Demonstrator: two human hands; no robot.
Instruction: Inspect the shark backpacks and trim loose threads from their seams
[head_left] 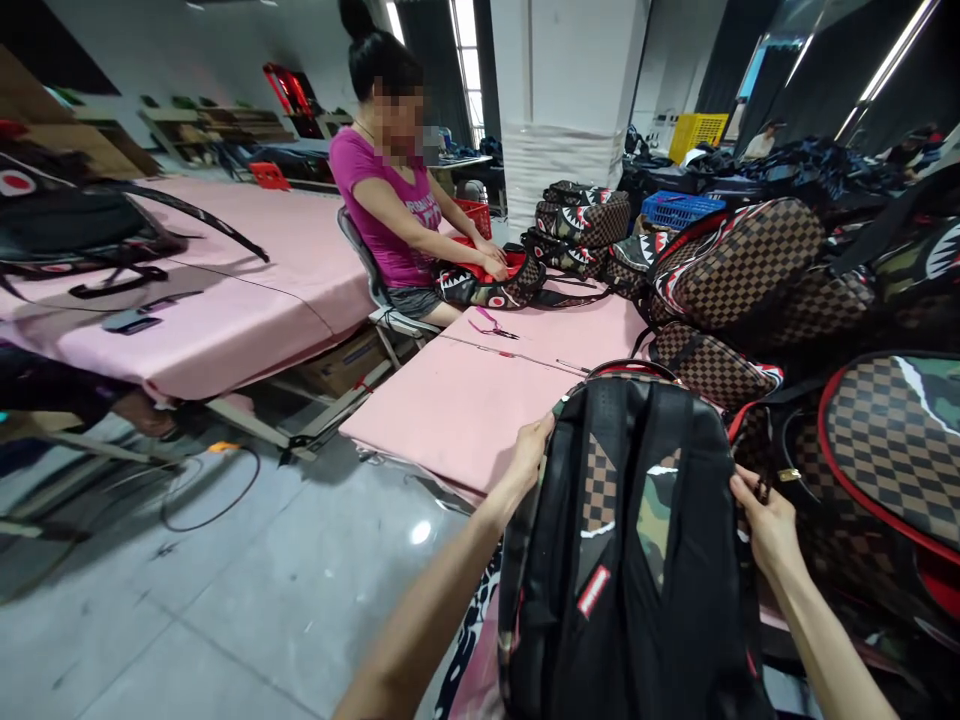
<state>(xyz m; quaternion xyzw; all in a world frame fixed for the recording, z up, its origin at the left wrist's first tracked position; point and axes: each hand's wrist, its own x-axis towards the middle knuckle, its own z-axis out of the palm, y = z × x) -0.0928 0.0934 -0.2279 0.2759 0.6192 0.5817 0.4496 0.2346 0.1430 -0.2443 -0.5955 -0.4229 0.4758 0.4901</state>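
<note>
A black backpack [637, 560] with checkered and camouflage panels stands before me, its shoulder straps facing me. My left hand [534, 448] grips its upper left side, the fingers tucked behind the edge. On the opposite side, my right hand [766, 515] is closed on the backpack's edge, thumb in front. A small red label [593, 592] sits on the left strap. Beyond the backpack, a pair of pink-handled pliers [492, 324] lies on the pink-covered table [442, 400]. The backpack's lower end runs out of view.
Checkered backpacks [750, 265] are heaped along the right. A seated person [386, 200] across the table handles a red-lined bag [487, 285]. Another pink table [247, 310] on the left bears a black bag [75, 225] and a phone [131, 320]. A loose cable [210, 525] lies on the floor.
</note>
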